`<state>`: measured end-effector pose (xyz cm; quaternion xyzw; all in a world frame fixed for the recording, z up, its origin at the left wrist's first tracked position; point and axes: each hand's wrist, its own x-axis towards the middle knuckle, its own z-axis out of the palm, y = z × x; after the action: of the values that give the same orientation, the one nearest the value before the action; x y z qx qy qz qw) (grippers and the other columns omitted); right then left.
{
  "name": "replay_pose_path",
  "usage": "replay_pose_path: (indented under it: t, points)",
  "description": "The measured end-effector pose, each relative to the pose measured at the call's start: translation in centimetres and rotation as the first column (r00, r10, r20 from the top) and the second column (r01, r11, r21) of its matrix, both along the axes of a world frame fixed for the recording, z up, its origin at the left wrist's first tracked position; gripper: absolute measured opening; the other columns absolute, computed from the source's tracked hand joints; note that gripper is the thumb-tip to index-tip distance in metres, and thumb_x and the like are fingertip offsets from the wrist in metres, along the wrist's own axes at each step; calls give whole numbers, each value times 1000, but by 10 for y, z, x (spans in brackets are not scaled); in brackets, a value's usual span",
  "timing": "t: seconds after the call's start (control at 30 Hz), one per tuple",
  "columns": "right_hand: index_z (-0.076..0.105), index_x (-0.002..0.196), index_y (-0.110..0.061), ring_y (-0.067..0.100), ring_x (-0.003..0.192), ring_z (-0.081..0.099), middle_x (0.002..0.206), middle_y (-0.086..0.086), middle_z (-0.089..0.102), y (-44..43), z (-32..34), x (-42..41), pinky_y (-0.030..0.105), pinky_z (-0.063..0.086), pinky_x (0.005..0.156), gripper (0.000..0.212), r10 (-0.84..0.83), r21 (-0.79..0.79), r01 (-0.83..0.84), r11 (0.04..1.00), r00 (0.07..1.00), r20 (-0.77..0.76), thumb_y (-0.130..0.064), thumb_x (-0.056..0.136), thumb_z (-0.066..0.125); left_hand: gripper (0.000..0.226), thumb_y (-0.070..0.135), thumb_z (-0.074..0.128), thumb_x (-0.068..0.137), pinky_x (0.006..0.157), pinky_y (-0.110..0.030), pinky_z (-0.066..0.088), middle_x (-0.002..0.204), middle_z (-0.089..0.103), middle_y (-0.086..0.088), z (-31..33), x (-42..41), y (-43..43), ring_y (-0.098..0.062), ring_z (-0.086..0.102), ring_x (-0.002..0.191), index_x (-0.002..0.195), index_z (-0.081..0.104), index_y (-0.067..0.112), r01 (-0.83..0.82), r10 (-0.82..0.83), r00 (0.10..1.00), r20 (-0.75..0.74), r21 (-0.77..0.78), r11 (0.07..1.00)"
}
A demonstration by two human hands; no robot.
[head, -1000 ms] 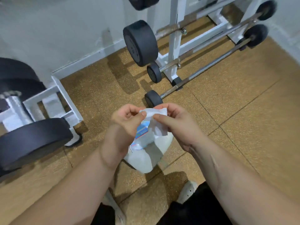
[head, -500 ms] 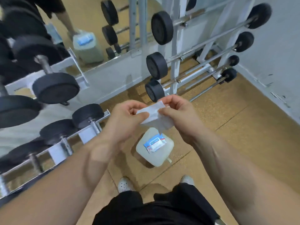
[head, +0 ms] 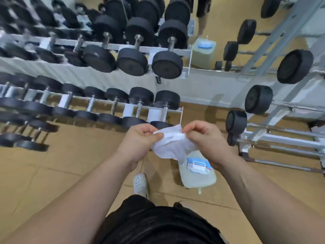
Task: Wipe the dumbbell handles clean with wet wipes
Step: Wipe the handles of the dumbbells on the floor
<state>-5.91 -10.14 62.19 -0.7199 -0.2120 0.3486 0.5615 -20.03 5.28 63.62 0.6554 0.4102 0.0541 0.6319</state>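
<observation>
Tan speckled gym floor [head: 52,173] underfoot, matt, laid in big tiles with thin seams. Nearest to the camera: black shorts [head: 158,222] and one white perforated shoe [head: 140,184].

Both forearms reach forward. Left hand [head: 140,143] and right hand [head: 202,143] each pinch the top edge of a white wet wipe [head: 172,145], thumb against curled fingers. The sheet is stretched between them and sags below in soft folds (half opened, not yet flat).

Just past the right hand and lower, a translucent plastic jug [head: 197,180] sits on the floor. A blue-and-white wipes pack [head: 198,165] rests on its upper face.

Farther on stands a two-tier white steel rack [head: 128,110] of dumbbells. Their heads are round, black and rubbery-looking, joined by short bright metal grips.

The nearest dumbbell handle [head: 164,112] is at the right end of the lower tier, straight ahead of the wipe and just beyond it. Its front head is partly hidden behind the hands. Its long axis runs away from the person, front to back, so the wipe would likely have to wrap it crosswise. Both hands are about equally near, the left a shade closer.

Upper-tier handles [head: 171,44] lie farther and higher. A barbell rack [head: 284,138] stands to the right, with a wall mirror [head: 219,23] behind everything.
</observation>
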Motion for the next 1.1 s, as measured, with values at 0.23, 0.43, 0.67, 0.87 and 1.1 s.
replay_pose_path:
  t: [0.23,0.43,0.67,0.87,1.1]
  points:
    - [65,108,-39,-2,105,57,113,-14,63,101,14,-101,8,40,88,33,482,-143,-463,874,797,364,-27,80,78,15,31,70,79,70,-38,43,71,61,-5,17,-128,43,-21,53,69,67,65,24,-365,362,930,66,39,930]
    - [69,107,-32,-3,97,55,103,-11,62,207,11,-214,2,35,79,31,604,-144,-639,755,594,531,-18,80,77,33,16,65,95,76,-39,46,73,61,-5,9,-257,109,-22,55,72,64,61,24,-591,606,784,138,-133,795]
    - [75,84,-15,3,94,57,97,-2,63,348,5,-376,6,40,79,5,617,-134,-659,740,585,527,-18,82,78,19,24,76,89,72,-31,51,86,71,5,11,-445,221,-13,65,81,107,69,23,-676,679,731,69,-60,734]
    - [70,82,-17,15,81,61,90,2,68,429,24,-465,36,49,71,12,720,-135,-716,685,639,271,-28,86,74,29,27,83,82,74,-12,43,113,68,19,19,-527,286,0,61,97,109,74,34,-564,567,823,41,175,807]
    - [63,106,2,14,76,68,89,8,68,572,19,-527,24,56,66,16,762,12,-765,644,640,-95,-9,94,64,11,18,75,88,61,-30,45,81,72,1,10,-579,407,-14,62,70,78,73,23,-711,718,695,33,181,680]
